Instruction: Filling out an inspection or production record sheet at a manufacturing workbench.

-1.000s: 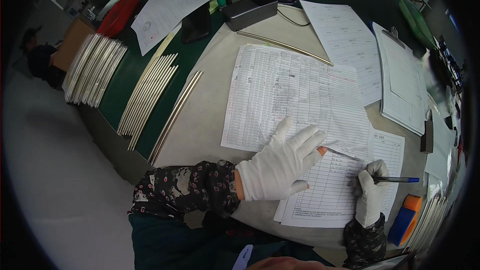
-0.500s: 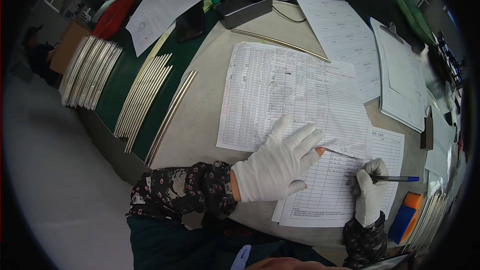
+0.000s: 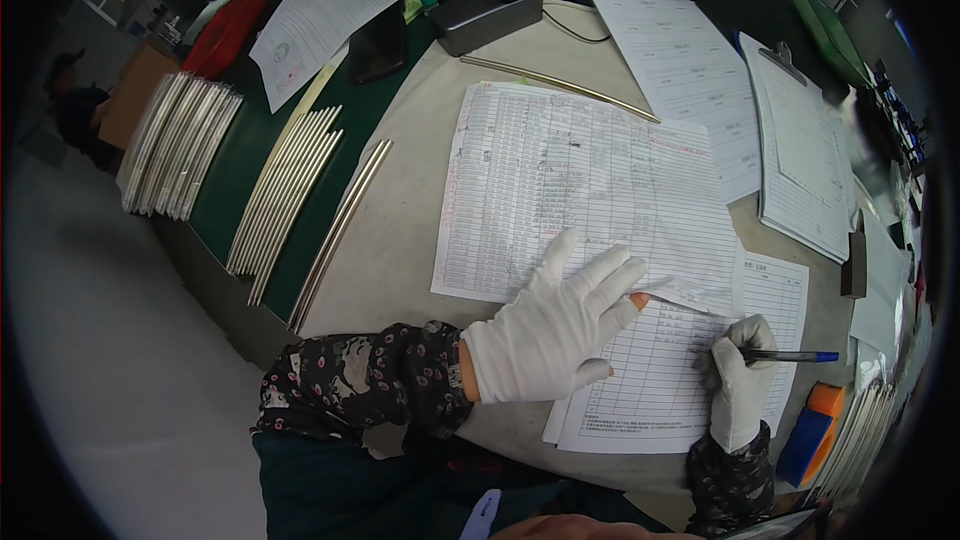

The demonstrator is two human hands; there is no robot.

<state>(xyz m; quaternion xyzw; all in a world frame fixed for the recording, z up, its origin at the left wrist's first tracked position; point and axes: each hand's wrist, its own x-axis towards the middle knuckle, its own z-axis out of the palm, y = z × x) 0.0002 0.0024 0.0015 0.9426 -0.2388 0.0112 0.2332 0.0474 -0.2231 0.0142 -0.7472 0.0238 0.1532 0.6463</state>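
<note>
My left hand (image 3: 550, 325), in a white glove, lies flat with fingers spread on a large ruled sheet (image 3: 590, 190) full of handwriting, pinning its lower edge. My right hand (image 3: 738, 390), also gloved, grips a blue pen (image 3: 795, 356) with its tip on a smaller printed form (image 3: 670, 390) that lies partly under the large sheet. Both sheets rest on a grey table (image 3: 400, 240).
Rows of thin metal rods (image 3: 285, 200) lie on a green mat at the left, with one more rod (image 3: 560, 88) behind the sheet. A clipboard (image 3: 800, 160), other papers (image 3: 680, 70), a dark box (image 3: 490, 15) and an orange-and-blue object (image 3: 812, 430) surround the work.
Both hands stay almost where they were; only the view shifts slightly.
</note>
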